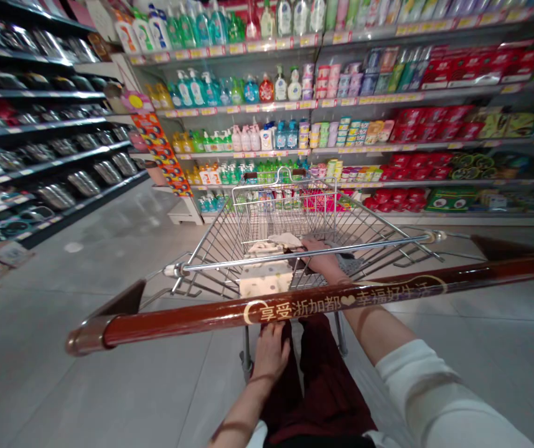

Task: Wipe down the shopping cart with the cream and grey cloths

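A metal shopping cart (211,249) stands in front of me, with a reddish-brown handle bar (164,325) across the view. Inside it lies a cream cloth (267,280) with grey dots, its near end reaching down behind the bar. My right hand (320,256) reaches past the bar into the cart. Its fingers are bent at a small dark item (296,254) beside the cloth; what they grip is partly hidden. My left hand (272,348) is just below the bar, fingers curled upward near the cloth's lower end. The bar covers what those fingers may hold.
Ahead, a long shelf (290,152) bears pump bottles, tubs and red packages. To the left, another shelf (61,134) holds metal pots and bowls. An orange display strip (162,152) hangs at the shelf end. Grey tiled floor (122,261) surrounds the cart.
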{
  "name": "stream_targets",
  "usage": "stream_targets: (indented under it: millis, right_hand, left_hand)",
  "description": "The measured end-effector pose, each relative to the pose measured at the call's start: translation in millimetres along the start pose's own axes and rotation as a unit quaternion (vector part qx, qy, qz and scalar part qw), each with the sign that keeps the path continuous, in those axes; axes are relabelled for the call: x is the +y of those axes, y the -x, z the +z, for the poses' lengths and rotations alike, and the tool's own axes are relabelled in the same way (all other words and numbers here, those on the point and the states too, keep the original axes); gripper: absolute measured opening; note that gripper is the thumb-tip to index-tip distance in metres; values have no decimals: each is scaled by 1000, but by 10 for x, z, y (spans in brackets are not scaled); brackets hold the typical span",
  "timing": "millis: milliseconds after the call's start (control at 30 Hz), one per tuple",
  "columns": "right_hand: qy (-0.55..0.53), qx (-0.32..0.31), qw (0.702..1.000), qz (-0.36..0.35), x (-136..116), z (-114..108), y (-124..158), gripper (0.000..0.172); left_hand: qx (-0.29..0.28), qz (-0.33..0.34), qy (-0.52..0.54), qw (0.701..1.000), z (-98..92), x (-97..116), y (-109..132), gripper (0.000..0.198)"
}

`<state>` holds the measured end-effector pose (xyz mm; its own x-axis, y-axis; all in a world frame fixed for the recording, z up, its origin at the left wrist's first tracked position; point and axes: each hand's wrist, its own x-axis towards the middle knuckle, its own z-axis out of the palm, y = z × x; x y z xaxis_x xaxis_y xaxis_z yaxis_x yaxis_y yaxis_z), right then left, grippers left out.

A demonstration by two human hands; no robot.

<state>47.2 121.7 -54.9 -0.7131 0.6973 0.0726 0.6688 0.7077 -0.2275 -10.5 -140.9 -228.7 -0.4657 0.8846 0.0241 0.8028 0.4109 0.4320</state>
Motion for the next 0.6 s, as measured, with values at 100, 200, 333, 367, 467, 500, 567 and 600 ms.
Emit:
stream_targets:
  millis: [100,200,333,367,467,500,567,600]
  right_hand:
    - [-1,-1,1000,1,-9,0,-8,39]
    - [-3,-5,1000,-2,-18,2,-11,38]
    - [0,1,1000,-12,-26,12,5,35]
    - [0,3,1000,-14,-28,14,10,34]
    - [2,3,1000,-14,-36,12,21,34]
    - [3,2,1000,-14,-38,8,23,34]
    - [4,-5,1000,-13,-45,-6,28,33]
    - [4,-12,1000,-13,-48,-15,32,33]
  left_hand:
    - [-90,-95,-37,991,423,-205,224,47]
    - [-93,-96,-19,991,504,-347,196,27]
    - [-105,-87,8,991,411,-421,72,28]
    - [-111,-92,12,989,374,-433,74,27]
    - [-167,-100,65,979,236,-489,260,18]
    - [-204,-101,101,968,186,-511,383,16]
    - [-281,-113,183,935,96,-543,678,18]
    - [-304,-127,213,920,59,-548,822,22]
